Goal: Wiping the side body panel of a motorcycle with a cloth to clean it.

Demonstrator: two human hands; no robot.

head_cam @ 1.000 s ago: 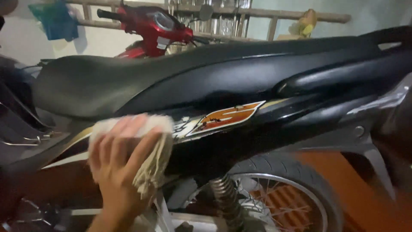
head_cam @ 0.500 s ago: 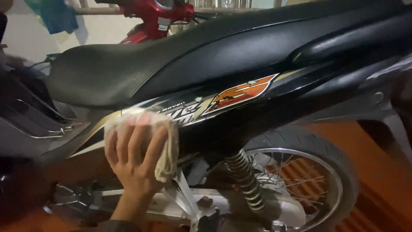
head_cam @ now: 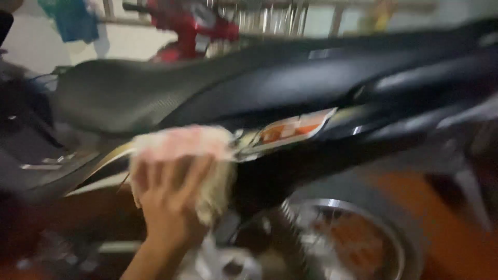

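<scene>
**Rag pressed flat to the side panel, 1 hand in view**

I take the black motorcycle seat [head_cam: 129, 98] as my landmark and read left to right. Below the seat's front half, my hand [head_cam: 168, 207] comes up from the bottom edge; I cannot tell which hand it is, and I see no second hand. Its fingers [head_cam: 194, 173] are spread wide and laid flat on a pale, frayed rag [head_cam: 181, 148], pinning it against the dark side panel [head_cam: 290, 171] just under the seat. The picture is blurred, so fine detail is lost.

I judge the rag light, soft and limp: it bunches and hangs loose below the palm, so it wants a broad flat press, or a pinch at the bunched middle, not at the ragged edge. The glossy panel looks slick, so the cloth should slide easily.

Right of the rag, below the seat's rear, sits an orange and white decal [head_cam: 290, 128]. Lower right is the spoked rear wheel [head_cam: 358, 243]. Above the seat, behind it, stands a red motorcycle [head_cam: 187, 26].
</scene>
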